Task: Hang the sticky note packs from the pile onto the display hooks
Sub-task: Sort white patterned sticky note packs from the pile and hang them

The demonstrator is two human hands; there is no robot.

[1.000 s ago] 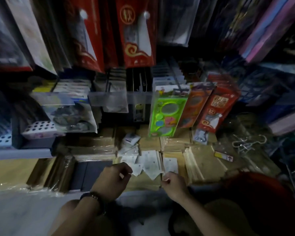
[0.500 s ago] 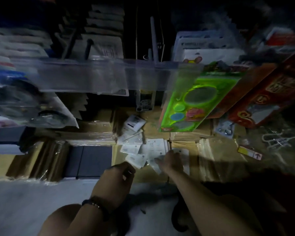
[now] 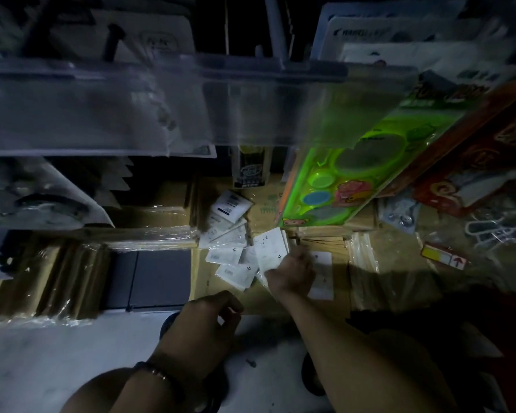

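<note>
The pile of sticky note packs (image 3: 236,248) lies mid-view on wrapped brown stock (image 3: 203,281). The right hand (image 3: 292,272) sits at its 4 o'clock edge, touching the top white pack (image 3: 270,251); blur hides whether its fingers grip. The left hand (image 3: 209,317), at 6 o'clock, is loosely curled, contents unclear. Picking looks to be the step; next, one pack must rise to the display hook (image 3: 276,31) at 12 o'clock, hole onto peg.

Dim, underexposed, blurred above, edges bowed, dark.
</note>
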